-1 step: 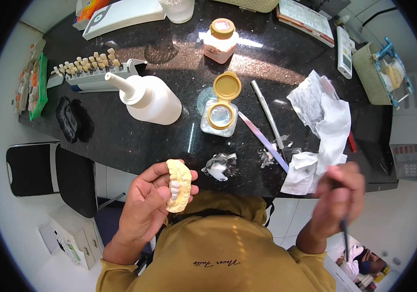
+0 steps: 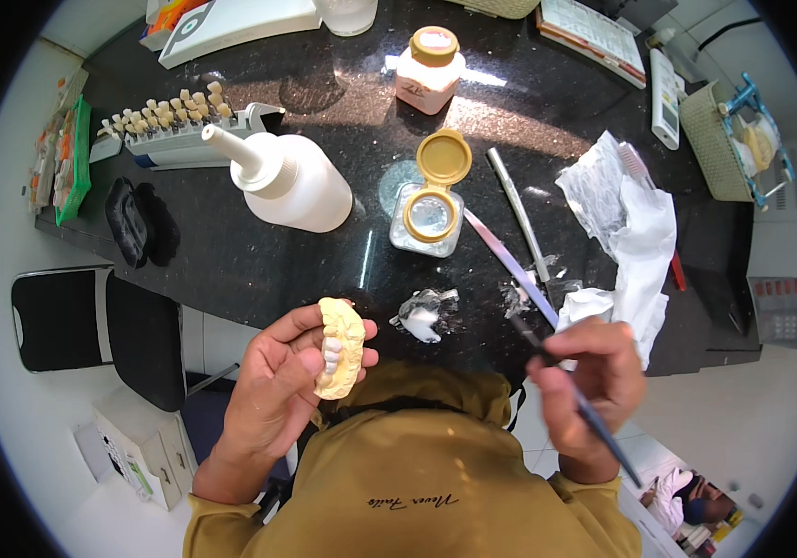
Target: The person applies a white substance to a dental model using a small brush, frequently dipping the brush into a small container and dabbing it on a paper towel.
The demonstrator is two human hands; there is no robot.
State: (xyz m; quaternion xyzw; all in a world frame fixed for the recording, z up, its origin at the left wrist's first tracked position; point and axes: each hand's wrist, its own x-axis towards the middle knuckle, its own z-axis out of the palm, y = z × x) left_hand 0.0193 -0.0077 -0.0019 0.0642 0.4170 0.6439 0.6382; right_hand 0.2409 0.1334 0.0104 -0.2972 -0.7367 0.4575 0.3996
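A black speckled tabletop (image 2: 324, 265) spread beyond both hands, its near edge curving just past the left fingers. Off to the left hand's outer side stood a black chair (image 2: 143, 335), with a white drawer cabinet (image 2: 143, 456) nearer the person. A woven basket (image 2: 710, 153) sat far beyond the right hand, out to its right. Ahead of the left hand, a white squeeze bottle (image 2: 305, 195) partly blocked the view of a rack of tooth samples (image 2: 180, 126). Crumpled white tissue (image 2: 642, 232) crowded the far side of the right hand, which hid some of its near end. The hands were apart: the left hand (image 2: 273, 381) gripped a yellowish dental model (image 2: 347, 339) between thumb and fingers, a few paler teeth showing near the thumb, while the right hand (image 2: 598, 372) pinched a slim dark tool (image 2: 605, 434), blurred, tip pointing up and leftward. Beyond the gap between them stood a gold-lidded jar of pinkish contents (image 2: 428, 84) and, closer, a clear jar (image 2: 426, 237) with its gold cap flipped up. A silver rod (image 2: 515, 209) and a purple-pink strip (image 2: 515, 265) slanted toward the right hand; a white lump (image 2: 425, 324) on crinkled film lay nearer the left.
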